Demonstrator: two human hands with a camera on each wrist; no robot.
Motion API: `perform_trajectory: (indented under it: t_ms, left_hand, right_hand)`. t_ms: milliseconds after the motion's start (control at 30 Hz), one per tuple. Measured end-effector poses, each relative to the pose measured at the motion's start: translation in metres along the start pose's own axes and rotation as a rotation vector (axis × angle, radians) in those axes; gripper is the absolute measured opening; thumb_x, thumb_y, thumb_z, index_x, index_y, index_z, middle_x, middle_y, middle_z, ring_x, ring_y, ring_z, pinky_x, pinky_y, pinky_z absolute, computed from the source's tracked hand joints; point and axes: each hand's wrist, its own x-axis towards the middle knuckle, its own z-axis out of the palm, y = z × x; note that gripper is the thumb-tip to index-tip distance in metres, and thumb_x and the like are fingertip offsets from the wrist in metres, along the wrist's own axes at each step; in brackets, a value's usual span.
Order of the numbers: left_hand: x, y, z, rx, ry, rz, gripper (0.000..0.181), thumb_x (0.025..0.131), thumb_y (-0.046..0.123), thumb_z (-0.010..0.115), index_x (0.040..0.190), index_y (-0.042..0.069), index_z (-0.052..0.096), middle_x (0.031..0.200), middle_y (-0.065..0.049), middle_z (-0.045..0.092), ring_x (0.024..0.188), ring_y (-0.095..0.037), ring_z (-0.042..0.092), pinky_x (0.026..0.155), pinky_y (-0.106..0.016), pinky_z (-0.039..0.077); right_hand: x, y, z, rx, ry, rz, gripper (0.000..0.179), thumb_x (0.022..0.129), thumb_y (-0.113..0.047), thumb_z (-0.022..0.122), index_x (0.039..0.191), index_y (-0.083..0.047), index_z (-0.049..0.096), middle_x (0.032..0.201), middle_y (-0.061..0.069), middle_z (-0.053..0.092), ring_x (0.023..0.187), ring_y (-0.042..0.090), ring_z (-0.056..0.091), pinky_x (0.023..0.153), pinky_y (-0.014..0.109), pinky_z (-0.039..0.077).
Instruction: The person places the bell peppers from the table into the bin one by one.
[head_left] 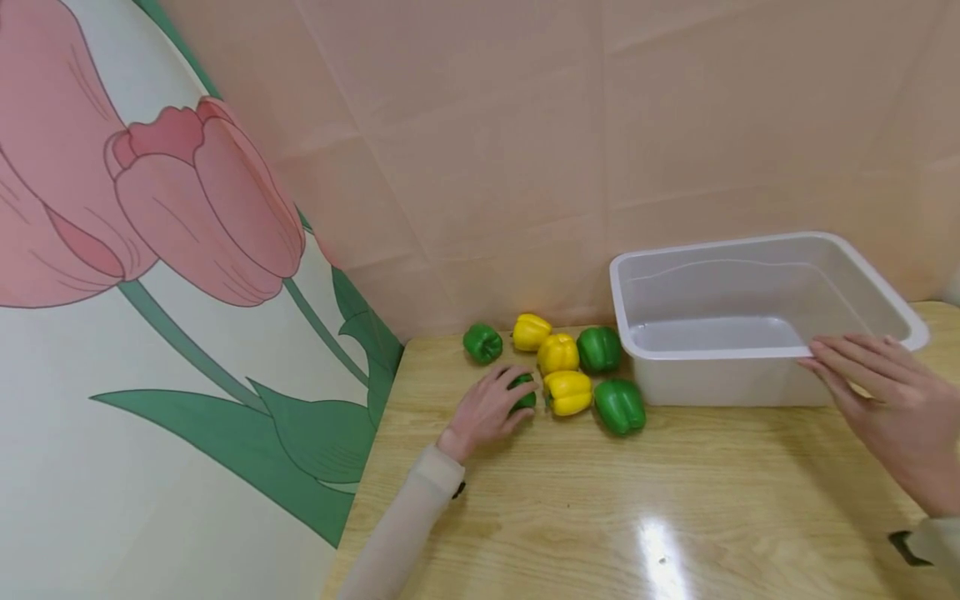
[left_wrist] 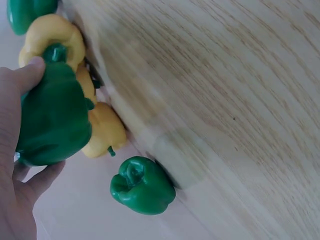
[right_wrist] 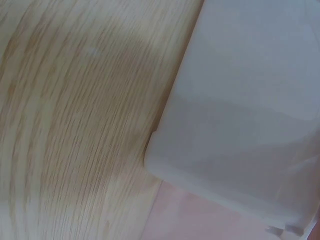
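Observation:
My left hand [head_left: 491, 404] holds a green bell pepper [left_wrist: 55, 117], thumb on one side and fingers on the other. In the head view this pepper is partly covered by the fingers. Just right of it are yellow bell peppers [head_left: 567, 392], clustered with two green bell peppers [head_left: 619, 407]. Another green bell pepper [left_wrist: 142, 185] lies apart, behind the left hand. On the right, my right hand [head_left: 892, 392] rests with fairly straight fingers on the front rim of a pale plastic bin [head_left: 720, 382]. The right wrist view shows mostly the bin's outer wall [right_wrist: 240, 115].
The light wooden table [head_left: 555, 517] extends in front of the peppers and bin. Behind them hangs a pinkish cloth [head_left: 480, 167]. At the left stands a panel with painted tulips [head_left: 202, 200], meeting the table's left edge.

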Motion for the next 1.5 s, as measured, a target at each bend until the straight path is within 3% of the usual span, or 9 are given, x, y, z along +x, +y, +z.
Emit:
perform_trajectory:
  t_ms: [333,467,633,800,933,1033,1233,1500]
  left_hand:
    - [0.004,0.0,-0.007,0.034,0.127,0.048,0.038,0.098,0.038,0.08,0.128,0.018,0.073,0.139,-0.005,0.066,0.129,-0.024,0.061,0.116,-0.041,0.049]
    - [0.005,0.001,-0.008,0.049,0.142,0.054,0.036,0.1,0.041,0.076,0.128,0.018,0.074,0.141,-0.004,0.065,0.129,-0.023,0.061,0.118,-0.039,0.048]
    - [0.008,0.002,-0.01,0.046,0.163,0.059,0.04,0.1,0.042,0.077,0.132,0.018,0.073,0.144,-0.005,0.064,0.129,-0.024,0.061,0.116,-0.039,0.05]
    - [0.011,0.003,-0.014,0.034,0.183,0.046,0.041,0.101,0.043,0.075,0.132,0.017,0.072,0.146,-0.005,0.062,0.129,-0.023,0.061,0.109,-0.035,0.054]
    - [0.014,0.004,-0.016,0.016,0.215,0.041,0.044,0.095,0.039,0.083,0.131,0.018,0.071,0.144,-0.007,0.064,0.128,-0.025,0.061,0.106,-0.036,0.056]
    - [0.015,0.004,-0.017,-0.009,0.237,0.045,0.046,0.09,0.034,0.088,0.13,0.017,0.072,0.142,-0.009,0.065,0.128,-0.026,0.061,0.108,-0.038,0.055]
    - [0.017,0.003,-0.018,-0.024,0.245,0.05,0.041,0.095,0.037,0.083,0.128,0.014,0.072,0.143,-0.009,0.064,0.131,-0.028,0.06,0.113,-0.04,0.052]
    - [0.019,0.002,-0.027,-0.079,0.282,0.016,0.04,0.095,0.034,0.083,0.127,0.013,0.072,0.146,-0.008,0.061,0.136,-0.028,0.056,0.12,-0.04,0.046]
  right_hand:
    - [-0.005,0.003,-0.009,-0.039,-0.121,-0.028,0.045,0.11,-0.042,0.056,0.126,-0.006,0.078,0.139,0.001,0.068,0.145,0.003,0.05,0.126,0.035,0.036]
    - [-0.001,-0.002,-0.005,-0.011,-0.044,-0.033,0.044,0.107,-0.042,0.062,0.118,-0.003,0.08,0.13,0.006,0.073,0.14,0.007,0.058,0.123,0.036,0.041]
    - [0.006,-0.008,0.0,0.025,0.05,0.017,0.05,0.101,-0.049,0.07,0.105,-0.001,0.083,0.118,0.008,0.077,0.131,-0.001,0.061,0.119,0.033,0.045]
    - [0.008,-0.009,-0.001,0.029,0.045,0.033,0.053,0.101,-0.051,0.07,0.102,0.0,0.083,0.119,0.006,0.077,0.13,-0.007,0.059,0.12,0.03,0.044]
    - [0.006,-0.007,0.0,0.037,0.047,0.043,0.052,0.101,-0.051,0.071,0.101,-0.001,0.084,0.119,0.004,0.077,0.129,-0.007,0.059,0.119,0.028,0.044]
    - [0.006,-0.006,-0.001,0.037,0.036,0.046,0.052,0.101,-0.051,0.07,0.102,-0.001,0.084,0.12,0.002,0.076,0.129,-0.008,0.058,0.119,0.026,0.043]
    - [0.006,-0.005,-0.002,0.037,0.025,0.046,0.053,0.1,-0.052,0.071,0.102,0.0,0.084,0.121,0.003,0.076,0.13,-0.009,0.058,0.12,0.028,0.043]
    - [0.002,-0.001,-0.006,0.032,-0.06,-0.004,0.05,0.107,-0.046,0.061,0.117,0.0,0.08,0.133,0.001,0.071,0.138,-0.003,0.055,0.123,0.027,0.039]
